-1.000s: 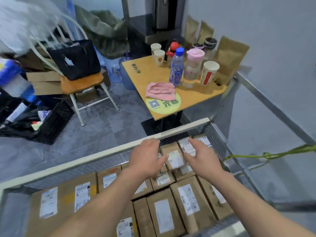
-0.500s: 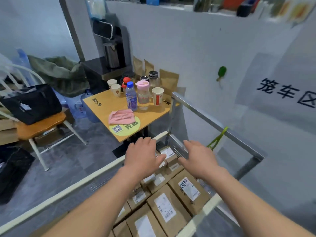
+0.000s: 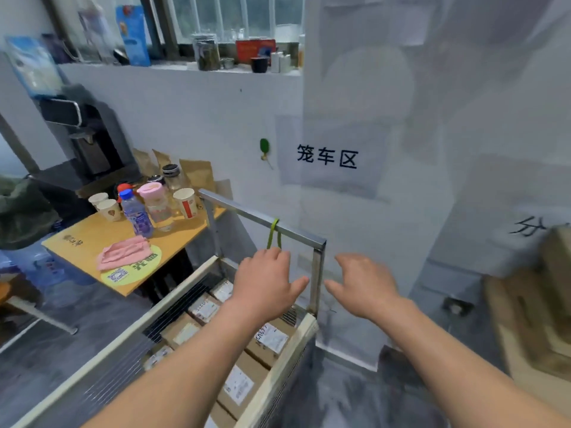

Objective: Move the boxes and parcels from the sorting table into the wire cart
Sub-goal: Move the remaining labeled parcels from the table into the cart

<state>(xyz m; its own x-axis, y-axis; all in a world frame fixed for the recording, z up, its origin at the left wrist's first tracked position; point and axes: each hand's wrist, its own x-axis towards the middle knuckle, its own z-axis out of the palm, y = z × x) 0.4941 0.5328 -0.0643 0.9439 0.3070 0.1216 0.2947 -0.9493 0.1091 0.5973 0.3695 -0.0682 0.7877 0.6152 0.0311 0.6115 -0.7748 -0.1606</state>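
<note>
Orange side table [image 3: 92, 239] far left, crowded with cups and a bottle [image 3: 137, 216], its near corner just beside the wire cart [image 3: 279, 366]. Cart holds brown boxes [image 3: 238, 384] packed edge to edge, labels up, no visible gaps between them. Left hand [image 3: 265, 282] above the cart's right end, fingers spread and relaxed, holding nothing. Metal corner post [image 3: 315, 282] stands between the two hands. Right hand [image 3: 364, 285] out past the cart rim, over bare floor, fingers loosely open, also holding nothing. More cardboard [image 3: 553, 273] blurred at far right.
</note>
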